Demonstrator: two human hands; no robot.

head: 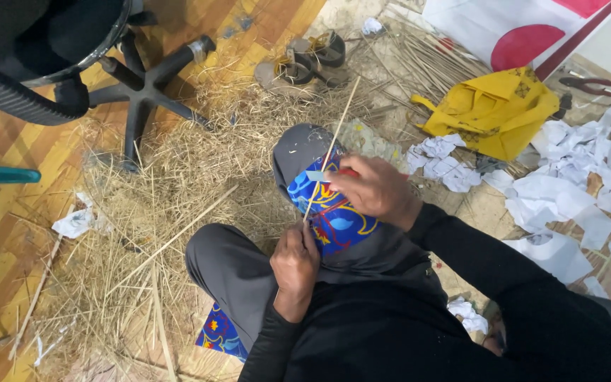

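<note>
I sit on the floor with my knees drawn up in grey trousers. My left hand [295, 265] grips the lower end of a thin bamboo stick [334, 141] that slants up and away from me. My right hand [373, 187] holds a knife [317, 175] with a red handle, its flat blade pressed against the stick about midway. Under both hands, a blue, red and yellow patterned cloth [334, 219] lies over my knee.
Dry straw [143, 233] covers the floor to the left. An office chair base [143, 85] stands at the upper left. A pair of sandals [305, 64], a yellow bag [496, 110], pliers [588, 85], more sticks and torn white paper scraps [581, 177] lie ahead and right.
</note>
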